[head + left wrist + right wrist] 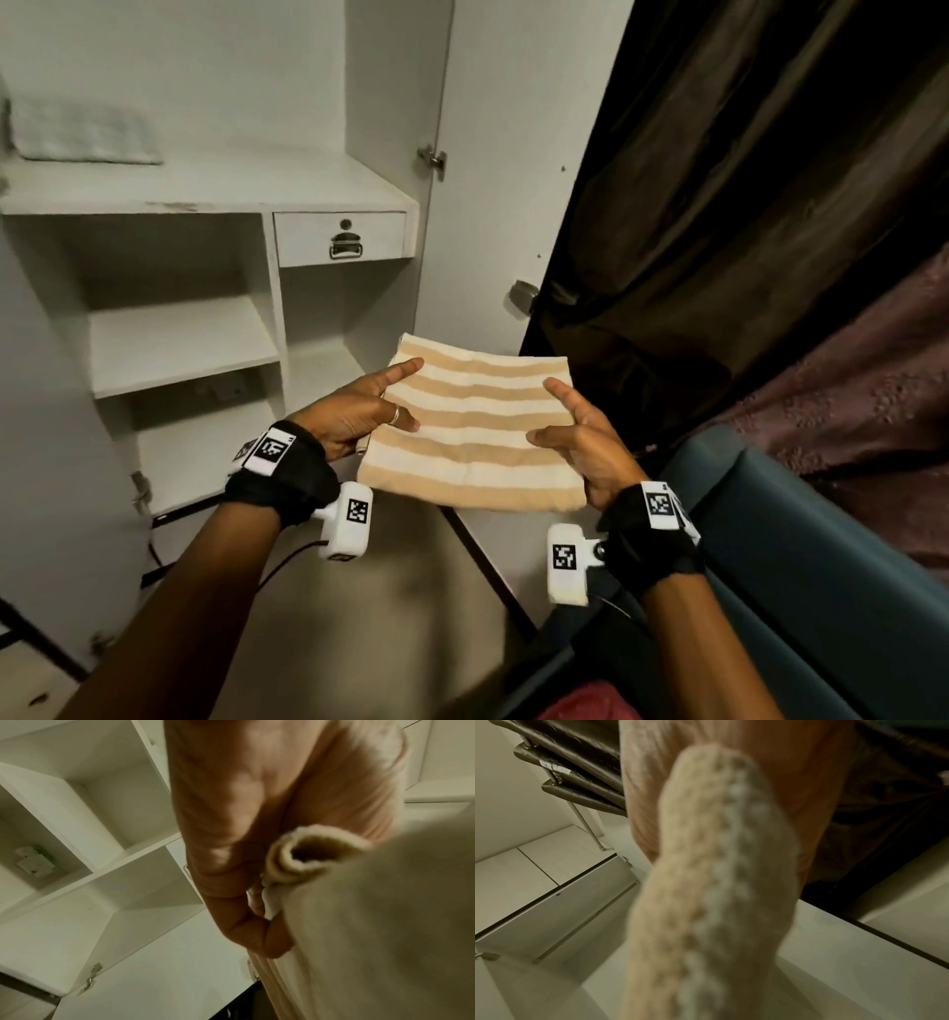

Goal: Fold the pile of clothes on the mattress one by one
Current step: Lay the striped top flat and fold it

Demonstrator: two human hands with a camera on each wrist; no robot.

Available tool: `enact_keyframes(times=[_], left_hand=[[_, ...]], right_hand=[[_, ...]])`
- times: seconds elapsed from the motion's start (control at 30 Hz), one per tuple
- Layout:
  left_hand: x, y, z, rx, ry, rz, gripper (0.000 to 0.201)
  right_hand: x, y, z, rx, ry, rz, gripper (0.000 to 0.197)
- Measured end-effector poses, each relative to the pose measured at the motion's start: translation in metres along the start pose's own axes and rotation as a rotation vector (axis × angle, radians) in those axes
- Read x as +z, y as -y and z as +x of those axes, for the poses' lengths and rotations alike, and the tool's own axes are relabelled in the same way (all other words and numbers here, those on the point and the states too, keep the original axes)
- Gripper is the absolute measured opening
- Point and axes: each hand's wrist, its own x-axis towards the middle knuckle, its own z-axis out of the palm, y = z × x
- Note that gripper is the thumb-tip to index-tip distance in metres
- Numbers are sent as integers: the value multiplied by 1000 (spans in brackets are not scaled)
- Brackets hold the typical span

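A folded cloth (477, 431) with beige and white stripes hangs in the air in front of an open white wardrobe, held flat between both hands. My left hand (359, 411) grips its left edge, thumb on top, index finger stretched along the cloth. My right hand (580, 442) grips the right edge the same way. In the left wrist view my fingers (244, 862) curl under the cloth (385, 923). The right wrist view shows the cloth's thick folded edge (718, 882) close up against my palm (795, 780).
The wardrobe has bare shelves (179, 344), a small drawer (341, 239) and a white folded cloth (82, 133) on the upper shelf. Its door (503, 180) stands open beside a dark curtain (744, 205). A teal mattress edge (796, 539) lies at the right, a red cloth (590, 704) below.
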Motion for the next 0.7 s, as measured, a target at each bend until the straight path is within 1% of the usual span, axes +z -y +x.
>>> enact_keyframes(times=[0.1,0.2,0.33,0.43,0.5,0.57,0.63,0.7], left_hand=[[-16,-9,9,13,-37,-24,87],[-45,-12,24,23,-82,-24,87],[-104,-8,56,2,-145,1,87],[-163,-18,86,-11,-204,86,88],[-206,-36,104,-5,-252,94,88],[-247,-66,116,15,-326,107,88],[-286,-101,123,19,-395,111,90],[-318,-127,128,16,-430,137,91]], right_hand=[[9,14,28,4,42,-31,83],[29,20,63,-4,78,-52,84],[70,24,124,0,108,-63,82],[113,39,189,-33,133,-84,74],[149,55,237,-59,156,-114,73],[188,79,282,-90,186,-144,74],[221,107,321,-122,226,-179,76],[247,131,349,-152,263,-210,77]])
